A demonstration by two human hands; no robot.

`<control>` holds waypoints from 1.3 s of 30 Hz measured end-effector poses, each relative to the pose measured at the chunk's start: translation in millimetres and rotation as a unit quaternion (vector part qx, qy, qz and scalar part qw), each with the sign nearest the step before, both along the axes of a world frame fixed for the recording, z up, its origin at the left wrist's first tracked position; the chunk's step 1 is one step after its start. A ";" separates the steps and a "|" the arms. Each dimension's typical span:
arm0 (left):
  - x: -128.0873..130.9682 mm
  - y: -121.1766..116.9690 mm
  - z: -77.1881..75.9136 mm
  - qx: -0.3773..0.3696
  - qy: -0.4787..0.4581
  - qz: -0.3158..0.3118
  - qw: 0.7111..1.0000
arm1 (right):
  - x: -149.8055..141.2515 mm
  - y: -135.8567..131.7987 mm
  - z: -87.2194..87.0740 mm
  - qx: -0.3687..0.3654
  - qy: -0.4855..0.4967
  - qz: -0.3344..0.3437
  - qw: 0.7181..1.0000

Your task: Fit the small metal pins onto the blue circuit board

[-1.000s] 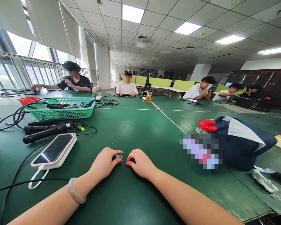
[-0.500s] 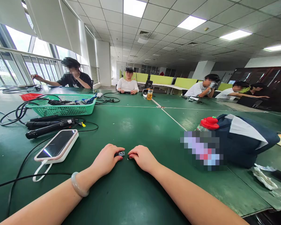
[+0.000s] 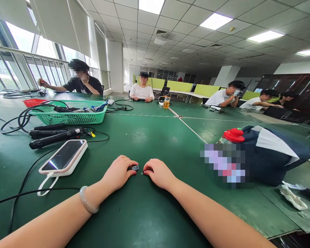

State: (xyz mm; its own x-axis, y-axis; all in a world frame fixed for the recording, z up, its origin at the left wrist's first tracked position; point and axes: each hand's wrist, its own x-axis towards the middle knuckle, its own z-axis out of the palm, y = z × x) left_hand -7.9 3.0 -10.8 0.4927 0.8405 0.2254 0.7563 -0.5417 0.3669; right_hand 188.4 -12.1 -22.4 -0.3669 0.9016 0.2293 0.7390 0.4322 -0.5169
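Observation:
On the green table, my left hand is closed, its thumb and fingers pinching a small dark block with a pale pattern on its end. The block's kind is too small to tell. A short way to the right, my right hand faces it with thumb and fingertips pinched together. A tiny light-coloured bit shows at those fingertips; what it belongs to is hidden. A narrow gap separates the two hands. Around my left wrist is a pale bangle.
To the left lie a phone on a white power bank, black handheld tools, cables and a green basket. A red-capped bottle and dark blue bag stand right. Several people sit around the table.
The view has shifted slightly. Both hands keep nearly the same place and the same pinched hold, still a little apart.

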 end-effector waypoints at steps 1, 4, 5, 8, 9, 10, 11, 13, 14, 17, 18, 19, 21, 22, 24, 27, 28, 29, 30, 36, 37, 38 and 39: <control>0.1 -0.2 -0.1 0.001 -0.001 -0.002 1.000 | 0.3 -0.1 0.1 0.000 0.004 -0.002 1.000; 0.5 -0.5 -0.2 0.004 -0.006 -0.006 1.000 | 1.4 -0.5 1.1 -0.003 0.013 -0.009 1.000; 0.6 -0.7 0.1 0.004 -0.007 -0.005 1.000 | 1.8 -0.7 1.6 -0.005 0.014 -0.010 1.000; 0.4 -1.4 1.9 0.011 -0.013 0.016 1.000 | 2.4 -1.5 3.3 -0.009 0.012 -0.014 1.000; 0.1 -1.7 2.9 0.015 -0.016 0.029 0.999 | 2.5 -1.8 4.0 -0.009 0.012 -0.014 1.000; -0.2 -2.0 3.9 0.019 -0.018 0.043 0.999 | 2.6 -2.1 4.5 -0.009 0.014 -0.015 1.000; -0.5 -2.2 4.9 0.022 -0.019 0.056 0.998 | 2.6 -2.5 4.9 -0.008 0.016 -0.015 1.000; -1.1 -2.4 6.5 0.023 -0.015 0.075 0.997 | 2.6 -2.9 5.4 -0.005 0.019 -0.019 1.000; -1.3 -2.3 6.9 0.023 -0.013 0.081 0.996 | 2.5 -3.0 5.5 -0.003 0.019 -0.022 1.000; -1.6 -1.0 5.5 0.019 -0.003 0.077 0.997 | 2.7 -2.1 4.8 -0.003 0.016 -0.029 0.999; -1.5 -0.4 4.3 0.018 0.000 0.069 0.997 | 2.9 -1.5 4.4 -0.004 0.015 -0.031 0.999; -1.3 0.2 2.9 0.015 0.003 0.059 0.998 | 3.1 -1.0 3.9 -0.004 0.014 -0.036 0.999; -0.5 0.7 0.2 0.006 0.003 0.037 0.999 | 3.6 -0.1 2.8 -0.006 0.009 -0.047 0.999; 0.0 0.6 -0.8 0.000 0.000 0.022 1.000 | 3.8 0.2 2.2 -0.007 0.004 -0.052 0.999; 1.2 -0.6 -1.6 -0.013 -0.009 -0.015 1.000 | 4.2 0.5 0.9 -0.011 -0.010 -0.057 0.998; 2.2 -2.8 0.0 -0.018 -0.026 -0.050 0.998 | 4.7 0.5 -0.8 -0.017 -0.035 -0.055 0.998; 2.2 -3.1 0.9 -0.013 -0.030 -0.047 0.998 | 4.8 0.5 -1.2 -0.017 -0.041 -0.054 0.998; 2.1 -2.9 1.7 -0.006 -0.034 -0.038 0.999 | 4.8 0.4 -1.5 -0.017 -0.043 -0.052 0.998; 2.1 -2.3 2.3 0.001 -0.036 -0.026 0.999 | 4.7 0.4 -1.7 -0.015 -0.043 -0.051 0.998; 7.0 5.2 0.4 0.015 -0.029 0.018 0.999 | 0.2 2.2 -1.6 0.014 -0.030 -0.057 0.998; 8.3 5.5 -0.6 0.012 -0.027 0.008 1.000 | -0.7 2.6 -1.5 0.017 -0.034 -0.059 0.998; 9.3 5.4 -1.5 0.006 -0.026 -0.006 1.000 | -1.3 3.0 -1.4 0.019 -0.039 -0.060 0.997; 9.9 4.8 -2.3 -0.002 -0.026 -0.019 0.999 | -1.5 3.1 -1.1 0.020 -0.044 -0.060 0.997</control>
State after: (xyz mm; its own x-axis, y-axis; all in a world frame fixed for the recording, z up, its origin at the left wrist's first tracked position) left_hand 1.9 7.8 -13.2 0.5115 0.8224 0.2489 0.7148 -0.5680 0.4079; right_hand 186.9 -9.0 -23.5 -0.2769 0.9311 0.2376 0.8282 0.3566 -0.4324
